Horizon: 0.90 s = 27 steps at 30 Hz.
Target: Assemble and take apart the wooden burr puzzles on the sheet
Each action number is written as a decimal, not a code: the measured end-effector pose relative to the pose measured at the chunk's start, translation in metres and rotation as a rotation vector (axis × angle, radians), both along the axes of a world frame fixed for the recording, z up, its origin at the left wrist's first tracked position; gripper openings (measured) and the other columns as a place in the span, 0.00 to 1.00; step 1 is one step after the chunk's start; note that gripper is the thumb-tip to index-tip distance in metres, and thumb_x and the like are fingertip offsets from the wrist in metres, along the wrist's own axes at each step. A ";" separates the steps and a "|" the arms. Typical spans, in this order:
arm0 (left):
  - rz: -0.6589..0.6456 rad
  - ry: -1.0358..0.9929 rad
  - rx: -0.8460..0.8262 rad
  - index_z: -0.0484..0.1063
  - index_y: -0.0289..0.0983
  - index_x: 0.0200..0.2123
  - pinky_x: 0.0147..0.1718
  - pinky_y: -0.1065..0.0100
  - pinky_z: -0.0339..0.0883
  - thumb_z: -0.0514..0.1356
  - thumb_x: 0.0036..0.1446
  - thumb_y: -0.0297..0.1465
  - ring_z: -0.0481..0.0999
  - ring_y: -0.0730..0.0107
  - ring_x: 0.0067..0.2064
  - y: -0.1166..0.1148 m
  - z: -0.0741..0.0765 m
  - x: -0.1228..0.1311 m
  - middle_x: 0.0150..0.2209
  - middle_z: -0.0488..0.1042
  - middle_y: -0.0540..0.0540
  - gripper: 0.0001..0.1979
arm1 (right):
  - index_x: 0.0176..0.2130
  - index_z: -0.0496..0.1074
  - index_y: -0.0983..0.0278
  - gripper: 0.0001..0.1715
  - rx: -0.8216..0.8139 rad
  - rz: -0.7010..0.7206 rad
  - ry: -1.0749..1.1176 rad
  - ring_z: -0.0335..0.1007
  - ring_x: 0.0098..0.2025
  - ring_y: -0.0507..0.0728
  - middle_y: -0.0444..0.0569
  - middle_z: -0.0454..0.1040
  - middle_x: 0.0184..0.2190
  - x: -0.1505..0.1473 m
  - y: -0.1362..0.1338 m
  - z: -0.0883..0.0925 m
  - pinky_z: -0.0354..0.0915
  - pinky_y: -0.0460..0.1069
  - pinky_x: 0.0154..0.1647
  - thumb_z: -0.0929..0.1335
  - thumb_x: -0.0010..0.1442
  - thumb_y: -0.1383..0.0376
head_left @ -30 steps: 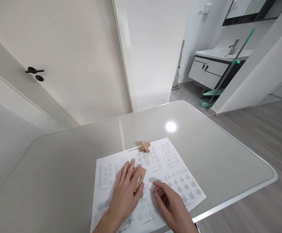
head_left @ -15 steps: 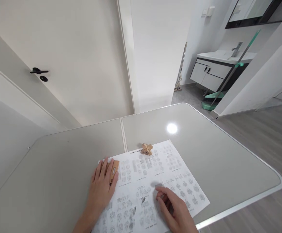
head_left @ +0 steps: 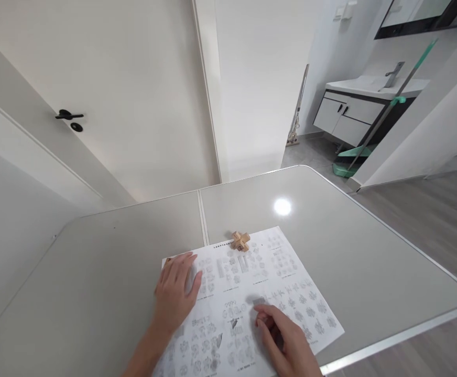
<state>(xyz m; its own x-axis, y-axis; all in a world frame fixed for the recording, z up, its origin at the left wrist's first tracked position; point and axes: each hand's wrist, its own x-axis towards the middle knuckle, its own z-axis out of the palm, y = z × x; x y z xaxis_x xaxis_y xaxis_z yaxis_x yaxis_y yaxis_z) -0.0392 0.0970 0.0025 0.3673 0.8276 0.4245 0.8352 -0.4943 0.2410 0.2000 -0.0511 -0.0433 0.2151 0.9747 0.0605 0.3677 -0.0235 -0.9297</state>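
Note:
My left hand [head_left: 176, 293] lies palm down over the left edge of a printed sheet [head_left: 248, 293], its fingers stretched out and the thumb spread. Only a small brown corner of a wooden comb [head_left: 167, 260] shows past its fingers; the rest is hidden beneath the hand. On the right part of the sheet rests my right hand [head_left: 283, 335], loosely curled, with a gap between thumb and index finger and nothing visible in it. A wooden interlocking puzzle [head_left: 240, 241], cross-shaped, sits at the sheet's far edge, apart from both hands.
The sheet lies on a grey table [head_left: 350, 251] with a pale rim and a seam across it. Beyond stand a white door [head_left: 134, 104], a mop [head_left: 299, 104], a washbasin cabinet [head_left: 348, 112] and a green broom with dustpan [head_left: 346, 168].
My left hand has shifted over the comb, which was mostly visible beside the index finger and is now almost wholly covered. My right hand stays put. The view has shifted slightly.

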 end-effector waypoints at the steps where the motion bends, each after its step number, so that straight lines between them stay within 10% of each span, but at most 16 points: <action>1: 0.006 -0.032 -0.046 0.68 0.45 0.57 0.58 0.49 0.68 0.54 0.70 0.38 0.77 0.53 0.55 0.002 0.005 0.011 0.52 0.78 0.43 0.15 | 0.48 0.75 0.61 0.26 0.006 0.000 -0.002 0.76 0.30 0.55 0.50 0.79 0.33 0.000 0.000 -0.001 0.72 0.45 0.32 0.60 0.72 0.47; 4: 0.009 -0.123 -0.324 0.71 0.43 0.48 0.37 0.63 0.73 0.51 0.71 0.43 0.80 0.62 0.39 0.010 0.019 0.048 0.41 0.80 0.47 0.14 | 0.48 0.75 0.60 0.26 0.015 0.007 0.009 0.76 0.30 0.55 0.50 0.79 0.33 0.000 0.001 -0.001 0.72 0.45 0.33 0.59 0.72 0.46; 12: 0.053 0.048 -0.513 0.68 0.40 0.20 0.26 0.67 0.57 0.48 0.69 0.53 0.74 0.62 0.23 0.043 0.018 0.119 0.19 0.71 0.48 0.31 | 0.47 0.75 0.60 0.23 -0.014 0.068 0.066 0.76 0.30 0.55 0.48 0.79 0.33 0.005 0.003 0.002 0.70 0.45 0.33 0.61 0.72 0.48; 19: -0.046 0.025 -0.517 0.69 0.40 0.26 0.26 0.67 0.57 0.49 0.70 0.42 0.73 0.64 0.26 0.034 0.026 0.115 0.24 0.74 0.49 0.21 | 0.46 0.75 0.60 0.24 -0.018 0.050 0.104 0.75 0.31 0.55 0.48 0.79 0.33 0.004 0.003 0.002 0.70 0.45 0.34 0.61 0.72 0.47; 27: -0.452 -0.119 -0.761 0.59 0.39 0.25 0.26 0.69 0.55 0.48 0.70 0.38 0.61 0.72 0.25 -0.003 0.050 0.092 0.23 0.62 0.54 0.19 | 0.55 0.67 0.62 0.28 -0.106 -0.025 0.399 0.71 0.27 0.56 0.47 0.77 0.32 0.011 0.001 0.008 0.70 0.48 0.32 0.61 0.71 0.43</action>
